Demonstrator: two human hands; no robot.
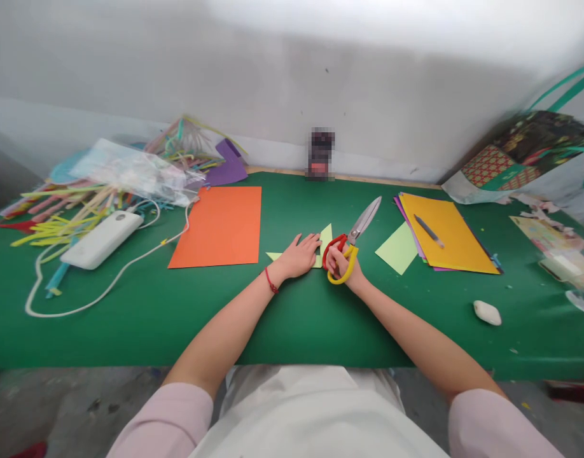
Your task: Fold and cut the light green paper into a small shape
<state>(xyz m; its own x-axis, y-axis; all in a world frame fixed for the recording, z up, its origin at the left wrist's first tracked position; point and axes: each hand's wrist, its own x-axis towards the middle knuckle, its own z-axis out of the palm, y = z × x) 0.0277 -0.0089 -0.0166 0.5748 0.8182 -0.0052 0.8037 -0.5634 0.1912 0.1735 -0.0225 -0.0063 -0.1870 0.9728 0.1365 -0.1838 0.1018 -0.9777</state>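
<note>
My left hand (pixel 300 256) lies flat over a light green piece of paper (pixel 326 236), its fingers stretched out to the right. Parts of that paper show above the fingers and beside the wrist; the rest is hidden under the hand. In my right hand (pixel 342 262) is a pair of scissors (pixel 362 222) with one red and one yellow handle. The blades look closed together and point up and away to the right. Right of the scissors lies a light green square of paper (pixel 397 249). On the left is an orange sheet (pixel 220 226).
A yellow-orange stack of paper (pixel 457 235) carries a pen (pixel 429 231). A white power bank (pixel 104 239) trails a cable beside heaped pipe cleaners (pixel 58 219) and a plastic bag (pixel 134 170). A white case (pixel 487 312) and a patterned bag (pixel 502 166) are at right.
</note>
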